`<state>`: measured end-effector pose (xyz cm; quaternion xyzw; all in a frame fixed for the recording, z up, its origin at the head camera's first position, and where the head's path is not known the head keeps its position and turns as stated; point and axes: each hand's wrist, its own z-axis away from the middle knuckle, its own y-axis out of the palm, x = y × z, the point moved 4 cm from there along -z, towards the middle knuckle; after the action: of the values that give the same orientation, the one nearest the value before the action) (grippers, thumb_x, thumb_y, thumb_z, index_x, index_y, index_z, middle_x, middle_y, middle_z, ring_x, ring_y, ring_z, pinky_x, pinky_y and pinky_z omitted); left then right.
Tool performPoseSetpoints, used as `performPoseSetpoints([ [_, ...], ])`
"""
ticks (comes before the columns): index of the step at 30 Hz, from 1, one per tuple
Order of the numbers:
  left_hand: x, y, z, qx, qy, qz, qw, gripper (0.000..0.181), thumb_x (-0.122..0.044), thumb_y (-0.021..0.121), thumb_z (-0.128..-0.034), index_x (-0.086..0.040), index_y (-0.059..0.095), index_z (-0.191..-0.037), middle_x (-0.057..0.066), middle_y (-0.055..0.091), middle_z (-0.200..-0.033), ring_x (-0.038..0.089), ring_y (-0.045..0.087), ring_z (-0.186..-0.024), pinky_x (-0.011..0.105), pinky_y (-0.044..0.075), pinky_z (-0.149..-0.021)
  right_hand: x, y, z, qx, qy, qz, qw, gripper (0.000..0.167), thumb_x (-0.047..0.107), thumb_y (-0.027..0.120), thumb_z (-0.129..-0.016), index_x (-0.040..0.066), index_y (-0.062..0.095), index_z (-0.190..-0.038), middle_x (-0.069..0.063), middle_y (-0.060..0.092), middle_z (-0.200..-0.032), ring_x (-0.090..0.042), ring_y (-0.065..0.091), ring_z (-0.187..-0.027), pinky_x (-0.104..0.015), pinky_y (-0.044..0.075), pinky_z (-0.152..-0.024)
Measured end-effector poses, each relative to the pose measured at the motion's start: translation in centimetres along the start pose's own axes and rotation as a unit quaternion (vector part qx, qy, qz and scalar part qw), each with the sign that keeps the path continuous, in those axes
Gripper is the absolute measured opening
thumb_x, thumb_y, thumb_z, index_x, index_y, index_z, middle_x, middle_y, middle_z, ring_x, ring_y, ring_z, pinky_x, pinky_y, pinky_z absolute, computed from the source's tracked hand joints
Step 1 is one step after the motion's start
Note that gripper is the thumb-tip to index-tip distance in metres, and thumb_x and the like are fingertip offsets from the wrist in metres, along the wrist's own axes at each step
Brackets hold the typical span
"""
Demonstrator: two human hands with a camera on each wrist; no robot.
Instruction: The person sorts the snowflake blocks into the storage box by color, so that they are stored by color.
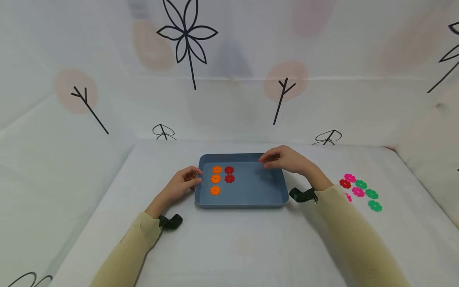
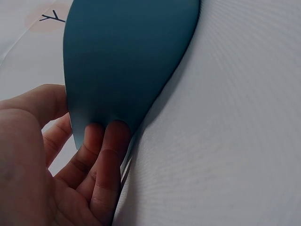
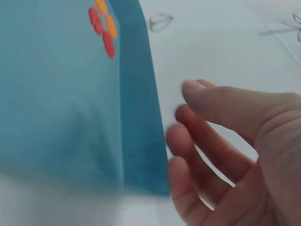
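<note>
Here, orange discs [image 1: 215, 179] and red discs [image 1: 229, 179] lie in the left half of the tray [image 1: 252, 194], near our left hand [image 1: 179, 184], which grips its left edge. Our right hand [image 1: 285, 158], loosely parted and empty, hovers at the far right corner; loose discs [image 1: 357, 192] dot the worktop [image 1: 244, 247].

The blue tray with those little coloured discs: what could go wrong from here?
The left hand touches the left edge of the blue tray, so a nudge might jolt the orange discs and red discs out of their columns. The right hand, near the far right rim, could bump it. The right sleeve partly hides a pink disc in the head view and might brush it.
</note>
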<state>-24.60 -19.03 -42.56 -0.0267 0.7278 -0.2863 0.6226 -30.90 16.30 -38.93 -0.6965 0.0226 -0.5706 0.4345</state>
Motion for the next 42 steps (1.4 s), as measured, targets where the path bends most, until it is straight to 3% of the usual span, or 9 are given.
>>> performPoseSetpoints([
  [8, -0.2, 0.2, 0.0, -0.001, -0.006, 0.002, 1.0000, 0.028, -0.011, 0.064, -0.0983, 0.005, 0.060, -0.121, 0.011, 0.056, -0.086, 0.039, 0.055, -0.074, 0.031, 0.045, -0.062, -4.8, -4.6, 7.0, -0.091, 0.084, 0.045, 0.9913, 0.033, 0.025, 0.069, -0.096, 0.007, 0.068, -0.124, -0.011, 0.066, -0.121, -0.026, 0.058, -0.110, -0.044, 0.047, -0.092],
  [16, -0.4, 0.2, -0.1, -0.002, -0.004, -0.001, 1.0000, 0.027, -0.010, 0.064, -0.0980, 0.006, 0.060, -0.120, 0.012, 0.056, -0.086, 0.037, 0.054, -0.073, 0.026, 0.042, -0.060, -10.2, -8.3, 15.4, -0.125, 0.175, 0.085, 0.9729, 0.048, 0.033, 0.067, -0.096, 0.003, 0.056, -0.133, -0.023, 0.055, -0.129, -0.041, 0.051, -0.114, -0.034, 0.053, -0.077],
  [21, -0.4, 0.0, 0.1, -0.005, -0.002, -0.006, 1.0000, 0.027, -0.011, 0.064, -0.0982, 0.005, 0.060, -0.120, 0.011, 0.055, -0.086, 0.038, 0.054, -0.073, 0.026, 0.043, -0.060, -13.0, -9.1, 18.7, -0.143, 0.215, 0.075, 0.9632, 0.053, 0.036, 0.065, -0.098, -0.001, 0.052, -0.134, -0.027, 0.054, -0.127, -0.042, 0.051, -0.111, -0.027, 0.053, -0.071],
  [30, -0.3, -0.1, 0.4, -0.010, -0.002, -0.003, 0.9999, 0.027, -0.011, 0.063, -0.0986, 0.006, 0.060, -0.120, 0.012, 0.054, -0.086, 0.042, 0.052, -0.074, 0.025, 0.041, -0.060, -14.3, -8.8, 18.9, -0.114, 0.223, 0.065, 0.9659, 0.067, 0.035, 0.076, -0.088, -0.006, 0.050, -0.135, -0.033, 0.045, -0.130, -0.048, 0.043, -0.114, -0.033, 0.054, -0.071],
  [36, -0.4, 0.1, 0.3, -0.007, -0.002, -0.001, 1.0000, 0.027, -0.010, 0.063, -0.0986, 0.006, 0.060, -0.120, 0.012, 0.054, -0.086, 0.042, 0.053, -0.075, 0.025, 0.042, -0.060, -14.0, -8.5, 18.3, -0.098, 0.210, 0.098, 0.9679, 0.062, 0.027, 0.079, -0.085, -0.007, 0.055, -0.130, -0.031, 0.047, -0.123, -0.047, 0.044, -0.108, -0.037, 0.054, -0.071],
  [42, -0.6, 0.2, 0.2, -0.004, -0.005, -0.003, 1.0000, 0.028, -0.010, 0.063, -0.0985, 0.006, 0.059, -0.120, 0.012, 0.055, -0.087, 0.042, 0.053, -0.076, 0.025, 0.042, -0.060, -14.0, -8.6, 17.9, -0.080, 0.211, 0.114, 0.9676, 0.055, 0.020, 0.080, -0.083, -0.006, 0.057, -0.125, -0.021, 0.053, -0.108, -0.037, 0.048, -0.098, -0.034, 0.053, -0.065],
])
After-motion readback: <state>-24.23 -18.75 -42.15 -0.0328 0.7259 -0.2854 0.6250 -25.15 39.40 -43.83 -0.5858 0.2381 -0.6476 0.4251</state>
